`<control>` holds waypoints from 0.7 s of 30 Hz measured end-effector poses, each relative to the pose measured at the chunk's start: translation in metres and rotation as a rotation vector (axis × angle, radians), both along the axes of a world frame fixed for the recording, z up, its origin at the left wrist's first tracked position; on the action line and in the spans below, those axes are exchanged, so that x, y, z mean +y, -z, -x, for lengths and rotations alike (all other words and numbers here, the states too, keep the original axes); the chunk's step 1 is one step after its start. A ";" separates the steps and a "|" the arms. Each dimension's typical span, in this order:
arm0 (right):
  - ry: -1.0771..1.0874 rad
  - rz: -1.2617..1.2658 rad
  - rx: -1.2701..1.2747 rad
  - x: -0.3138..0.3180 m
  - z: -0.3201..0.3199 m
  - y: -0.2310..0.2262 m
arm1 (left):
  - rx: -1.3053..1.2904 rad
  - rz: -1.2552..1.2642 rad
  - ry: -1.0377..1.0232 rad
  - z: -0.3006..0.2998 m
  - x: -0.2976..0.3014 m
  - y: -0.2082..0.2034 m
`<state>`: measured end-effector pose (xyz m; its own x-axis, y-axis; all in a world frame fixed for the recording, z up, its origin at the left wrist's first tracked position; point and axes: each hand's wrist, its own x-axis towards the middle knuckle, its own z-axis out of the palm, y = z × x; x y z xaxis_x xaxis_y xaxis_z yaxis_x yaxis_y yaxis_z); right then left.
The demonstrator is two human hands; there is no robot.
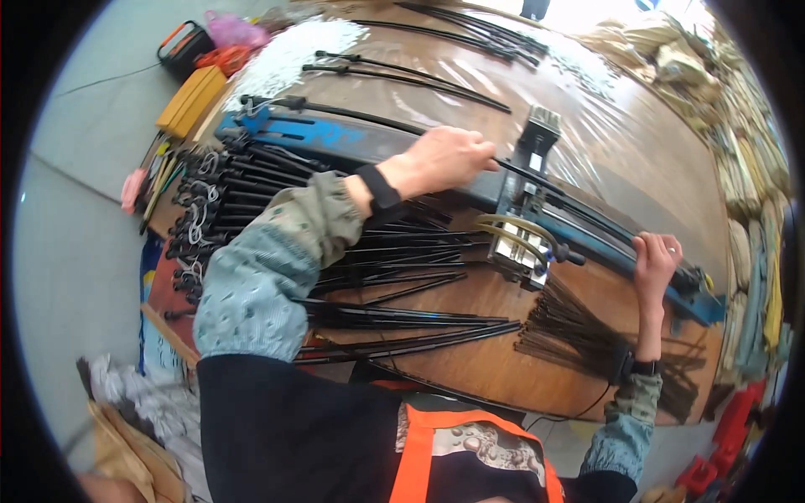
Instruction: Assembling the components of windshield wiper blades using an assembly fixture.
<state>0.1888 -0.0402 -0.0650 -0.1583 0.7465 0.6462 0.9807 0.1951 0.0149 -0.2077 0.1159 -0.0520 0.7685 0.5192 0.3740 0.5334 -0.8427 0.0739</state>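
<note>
Brown wood tops the table (495,369) beneath a black-and-silver metal clamp (538,134). Left of the clamp, the left hand (446,159) grips a slim black rod (360,115) running toward the right hand (656,264), curled right of the clamp, hold unclear.

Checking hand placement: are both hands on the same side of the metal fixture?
No, the left hand is left of the metal fixture, the right hand right of it.

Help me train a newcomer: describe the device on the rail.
On the brown table, find the long blue-ended rail. The metal device sits across it, between left hand and right hand. Unlike the thin black rods nearby, it is blocky with curved tan tubes.
</note>
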 end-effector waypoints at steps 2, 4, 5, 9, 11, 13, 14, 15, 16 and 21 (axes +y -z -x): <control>-0.013 -0.018 0.000 0.004 0.001 0.005 | -0.111 0.061 0.032 -0.002 -0.001 0.004; -0.026 -0.019 0.031 0.005 0.000 0.008 | -0.114 0.058 0.006 -0.002 0.000 0.003; -0.031 -0.020 0.047 0.006 0.000 0.009 | -0.120 0.059 -0.007 -0.001 0.000 0.003; -0.030 0.024 0.151 0.007 -0.004 0.015 | -0.187 0.109 0.004 -0.003 0.000 0.007; -0.037 0.017 0.157 0.007 -0.004 0.014 | -0.218 0.132 0.014 -0.004 0.000 0.007; -0.049 0.013 0.163 0.006 -0.002 0.013 | -0.207 0.136 -0.026 -0.005 -0.003 0.007; -0.052 0.013 0.162 0.006 -0.001 0.014 | -0.202 0.140 -0.047 -0.005 -0.004 0.008; -0.054 0.013 0.164 0.005 0.000 0.015 | -0.203 0.141 -0.050 -0.004 -0.005 0.008; -0.053 0.006 0.163 0.006 -0.001 0.014 | -0.166 0.138 -0.058 -0.006 -0.003 0.008; 0.023 0.102 0.152 0.000 -0.007 0.018 | -0.104 0.098 -0.023 -0.008 0.005 0.014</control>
